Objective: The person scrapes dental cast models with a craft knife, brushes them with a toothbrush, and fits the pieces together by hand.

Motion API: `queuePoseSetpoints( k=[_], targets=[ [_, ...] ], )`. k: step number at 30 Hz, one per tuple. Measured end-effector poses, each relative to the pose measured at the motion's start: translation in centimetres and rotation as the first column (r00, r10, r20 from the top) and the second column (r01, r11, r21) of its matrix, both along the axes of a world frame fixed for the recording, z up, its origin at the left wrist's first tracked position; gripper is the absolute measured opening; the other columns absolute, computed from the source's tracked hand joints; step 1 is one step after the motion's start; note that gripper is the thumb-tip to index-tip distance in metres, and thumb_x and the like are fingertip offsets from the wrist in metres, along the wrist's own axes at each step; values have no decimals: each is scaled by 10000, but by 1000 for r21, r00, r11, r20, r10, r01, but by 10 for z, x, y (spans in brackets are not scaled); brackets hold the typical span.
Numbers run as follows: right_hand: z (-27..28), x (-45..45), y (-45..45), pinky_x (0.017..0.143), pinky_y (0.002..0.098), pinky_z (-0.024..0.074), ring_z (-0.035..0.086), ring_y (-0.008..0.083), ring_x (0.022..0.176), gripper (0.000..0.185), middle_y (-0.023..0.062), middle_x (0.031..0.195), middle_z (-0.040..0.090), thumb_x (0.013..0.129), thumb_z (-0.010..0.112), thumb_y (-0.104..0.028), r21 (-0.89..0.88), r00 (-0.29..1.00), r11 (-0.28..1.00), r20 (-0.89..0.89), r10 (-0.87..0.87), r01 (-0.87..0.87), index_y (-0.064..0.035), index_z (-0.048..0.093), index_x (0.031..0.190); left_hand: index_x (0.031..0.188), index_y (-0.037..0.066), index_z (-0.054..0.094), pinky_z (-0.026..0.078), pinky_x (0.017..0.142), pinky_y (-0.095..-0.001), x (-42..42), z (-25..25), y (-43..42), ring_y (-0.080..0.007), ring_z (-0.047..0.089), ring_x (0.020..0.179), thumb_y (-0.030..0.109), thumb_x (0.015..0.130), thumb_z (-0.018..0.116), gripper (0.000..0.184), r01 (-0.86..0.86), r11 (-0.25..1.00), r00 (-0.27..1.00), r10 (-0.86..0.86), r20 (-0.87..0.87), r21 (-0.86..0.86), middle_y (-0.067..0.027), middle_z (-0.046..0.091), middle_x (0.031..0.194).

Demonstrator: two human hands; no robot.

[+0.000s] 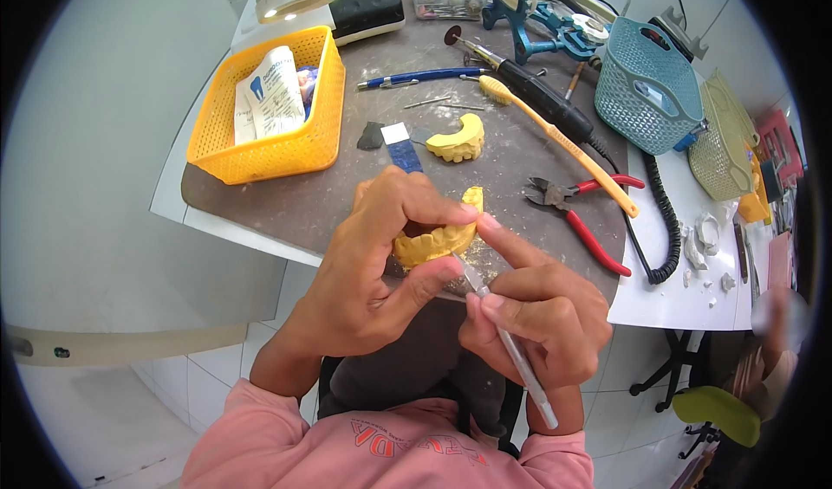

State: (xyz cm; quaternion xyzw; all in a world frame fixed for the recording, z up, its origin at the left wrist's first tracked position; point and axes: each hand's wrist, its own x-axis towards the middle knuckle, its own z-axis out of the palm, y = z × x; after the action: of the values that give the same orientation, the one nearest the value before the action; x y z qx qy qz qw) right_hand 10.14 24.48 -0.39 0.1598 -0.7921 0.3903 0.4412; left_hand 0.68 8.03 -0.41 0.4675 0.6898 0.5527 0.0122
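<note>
A yellow plaster dental model [431, 246], shaped like a tooth arch, is held near the table's front edge. My left hand [373, 264] is closed around it, thumb below and fingers above. In my right hand [546, 311] is a craft knife [518, 363], gripped like a pen. Its tip meets the lower side of the model, close to my left thumb. My right index finger touches the model's upper right part. Behind my hands lies a second, paler dental model [458, 139], beside a blue-and-white strip [402, 148].
Red-handled cutters [582, 216], a yellow toothbrush [563, 142] and a rotary handpiece [537, 90] lie to the right. A yellow basket [260, 155] holds papers at left. Blue basket [650, 86] and blue articulator [516, 21] stand behind. Yellow crumbs dot the grey work mat [286, 203].
</note>
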Motion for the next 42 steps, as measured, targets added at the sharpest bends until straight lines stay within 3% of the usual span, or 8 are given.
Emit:
queuePoseSetpoints(
  k=[9, 24, 40, 42],
  targets=[
    [2, 1, -1, 759, 397, 643, 742, 366, 963, 217, 88, 709, 647, 699, 817, 48, -21, 1000, 1000, 21, 23, -23, -30, 624, 762, 1169, 19, 554, 379, 833, -260, 5, 2, 2, -141, 468, 909, 268, 924, 738, 394, 28, 995, 983, -45, 177, 98, -67, 490, 1008],
    [3, 2, -1, 796, 399, 643, 740, 340, 989, 216, 79, 710, 648, 705, 812, 49, -33, 999, 999, 35, 38, -36, -34, 622, 765, 1126, 23, 557, 374, 804, -243, 6, 5, 1, -127, 455, 881, 230, 890, 775, 382, 45, 990, 945, -86, 314, 137, -57, 488, 968],
    [4, 1, -1, 797, 390, 644, 751, 308, 953, 230, 79, 698, 649, 703, 802, 61, -65, 998, 996, 30, 56, -54, -40, 603, 761, 1089, 30, 561, 347, 749, -238, 3, 2, 1, -113, 423, 836, 231, 881, 784, 366, 46, 985, 958, -91, 270, 168, -34, 477, 911],
    [4, 1, -1, 797, 390, 645, 752, 307, 948, 234, 79, 699, 649, 701, 803, 63, -62, 998, 997, 26, 53, -52, -40, 601, 760, 1105, 37, 577, 422, 789, -245, 1, 2, 0, -104, 516, 865, 88, 882, 747, 285, 73, 982, 972, -110, 210, 177, -54, 544, 958]
  ],
)
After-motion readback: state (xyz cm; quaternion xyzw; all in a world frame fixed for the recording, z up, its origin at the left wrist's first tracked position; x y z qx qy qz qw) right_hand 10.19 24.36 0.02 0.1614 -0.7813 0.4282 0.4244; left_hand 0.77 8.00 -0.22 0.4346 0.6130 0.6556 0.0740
